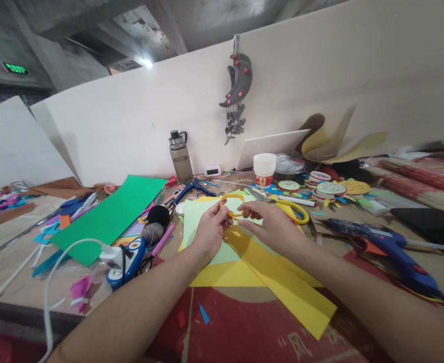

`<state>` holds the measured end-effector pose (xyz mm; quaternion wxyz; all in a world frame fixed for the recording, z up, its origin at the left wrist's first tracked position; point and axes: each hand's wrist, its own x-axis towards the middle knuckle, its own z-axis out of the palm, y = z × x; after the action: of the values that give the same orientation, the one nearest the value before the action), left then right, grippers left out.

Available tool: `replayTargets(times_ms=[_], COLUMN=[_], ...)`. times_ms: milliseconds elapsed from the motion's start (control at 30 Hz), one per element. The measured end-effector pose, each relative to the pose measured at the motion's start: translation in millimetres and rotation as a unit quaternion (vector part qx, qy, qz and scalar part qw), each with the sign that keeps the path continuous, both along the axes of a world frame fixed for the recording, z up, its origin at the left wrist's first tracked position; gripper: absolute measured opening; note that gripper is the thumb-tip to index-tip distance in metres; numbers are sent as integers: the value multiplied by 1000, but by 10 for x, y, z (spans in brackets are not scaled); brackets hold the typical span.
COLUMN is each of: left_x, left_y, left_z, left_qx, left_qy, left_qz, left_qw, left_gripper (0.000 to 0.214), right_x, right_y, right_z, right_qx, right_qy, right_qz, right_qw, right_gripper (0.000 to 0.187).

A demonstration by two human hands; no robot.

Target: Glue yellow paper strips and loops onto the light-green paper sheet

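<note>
A thin yellow strip bent into a loop (pixel 232 195) is pinched between the thumb and fingers of my left hand (pixel 214 226). Just to its right, my right hand (pixel 265 218) has its thumb and forefinger apart, close around the loop's right side; whether they touch it I cannot tell. Beneath both hands lie pale green sheets (pixel 195 227) on a yellow sheet (pixel 222 275). A long yellow strip (pixel 282 282) slants toward me under my right forearm. Yellow-handled scissors (pixel 299 212) rest right behind my right hand.
A blue glue gun (pixel 391 257) lies at the right. White paper cups (pixel 264 169) and a water bottle (pixel 181 157) stand at the back. On the left are a green sheet (pixel 112 217) and a blue power strip (pixel 131 259) with a white cable. Paper scraps are scattered about.
</note>
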<state>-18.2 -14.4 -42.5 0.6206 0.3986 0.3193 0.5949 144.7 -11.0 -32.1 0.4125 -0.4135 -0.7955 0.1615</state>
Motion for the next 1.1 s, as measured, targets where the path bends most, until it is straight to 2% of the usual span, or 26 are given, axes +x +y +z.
replayTargets(times_ms=[133,233,333,600,700,800,900,1000,1100], left_x=[1,2,7,22,8,-22,-52,-64,-54], left_y=[2,-5,-16,-72,-70,-37,-10,-29,-88], left_z=[0,11,18,54,101,148,167,170,184], left_qx=[-5,-9,-16,-10,-14,-13,-9,-10,-8], left_qy=[-4,2,28,161,140,76,53,87,145], left_qz=[1,6,17,18,34,35,15,-25,-85], left_qw=[1000,1000,999,987,990,996,998,996,986], left_gripper=[34,40,43,40,42,41,42,46,57], right_x=[0,10,20,48,68,84,92,95,97], right_y=[-28,-15,19,41,26,21,36,51,24], right_z=[62,55,3,-18,5,12,21,52,105], right_qx=[-29,-39,-17,68,100,105,97,118,146], right_qy=[-4,-1,3,-57,-67,-87,-75,-41,-43], right_qz=[12,-10,-34,-80,-112,-139,-150,-156,-182], right_qw=[999,999,999,993,986,981,981,980,971], right_gripper=[25,18,9,7,16,27,27,18,35])
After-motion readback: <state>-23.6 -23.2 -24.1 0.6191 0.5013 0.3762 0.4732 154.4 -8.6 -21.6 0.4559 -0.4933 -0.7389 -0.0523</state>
